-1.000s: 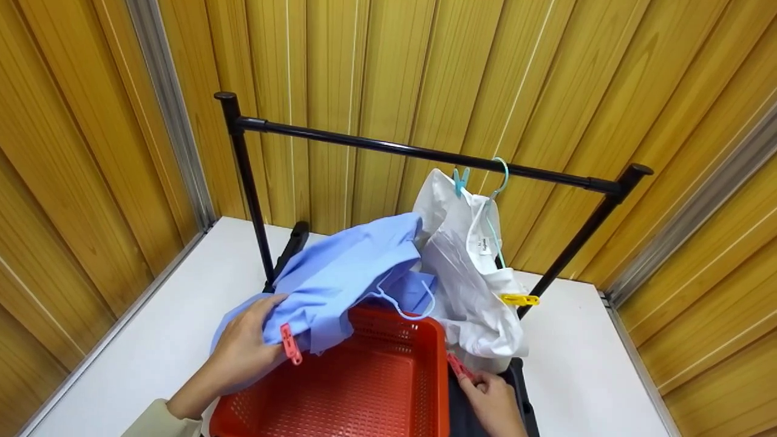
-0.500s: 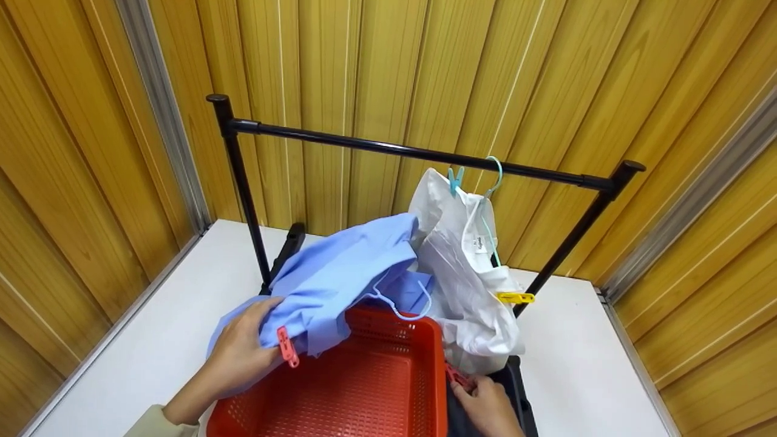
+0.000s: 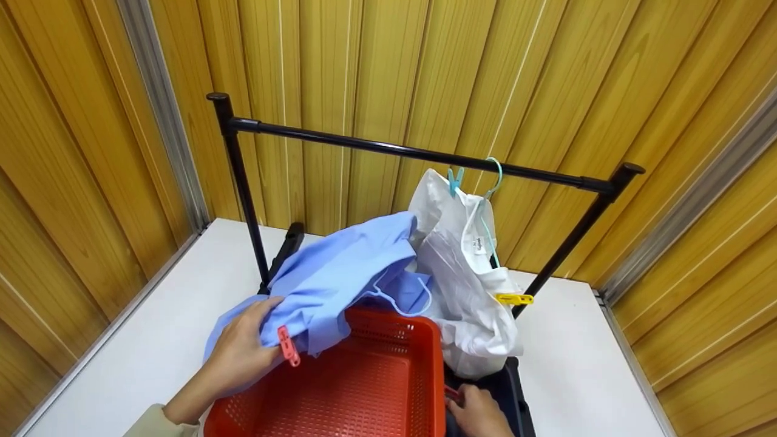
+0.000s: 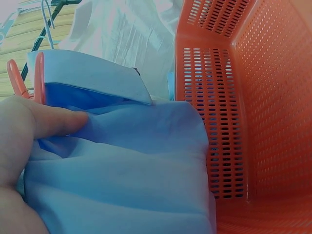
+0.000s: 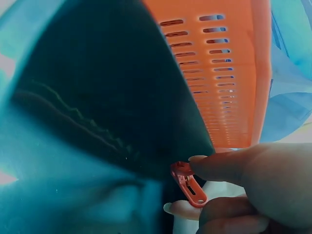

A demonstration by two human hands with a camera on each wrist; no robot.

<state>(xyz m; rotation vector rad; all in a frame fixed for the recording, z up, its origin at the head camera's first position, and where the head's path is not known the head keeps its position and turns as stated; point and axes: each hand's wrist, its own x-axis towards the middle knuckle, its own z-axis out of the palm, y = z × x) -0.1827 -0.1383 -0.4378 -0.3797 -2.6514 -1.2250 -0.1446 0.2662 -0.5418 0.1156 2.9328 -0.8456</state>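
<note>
The fingers (image 5: 229, 165) of my right hand (image 3: 479, 409) pinch a red clothespin (image 5: 190, 185) low over the black bin (image 3: 521, 397), beside the red basket (image 3: 432, 340). My left hand (image 3: 243, 349) grips the blue garment (image 3: 346, 261), thumb over the cloth in the left wrist feed, the other fingers mostly hidden; a second red clothespin (image 3: 288, 346) stands just beside that hand, apparently clipped to the garment's edge. If my right pinch loosens, I'd expect its clothespin to drop into the bin, since only the fingertips bear on it. A slack left grip could let the smooth-looking cloth slide down over the basket's near side, and a careless tug might catch the loose-lying blue hanger (image 3: 388, 298) on the white shirt (image 3: 461, 291) behind. The garment lies across the basket's far left part, rumpled, pale blue and plain, with soft creases and one stiff folded flap; whether that's collar or cuff I can't tell. Its hanger hook points rightward, well below the black rail (image 3: 364, 143).
</note>
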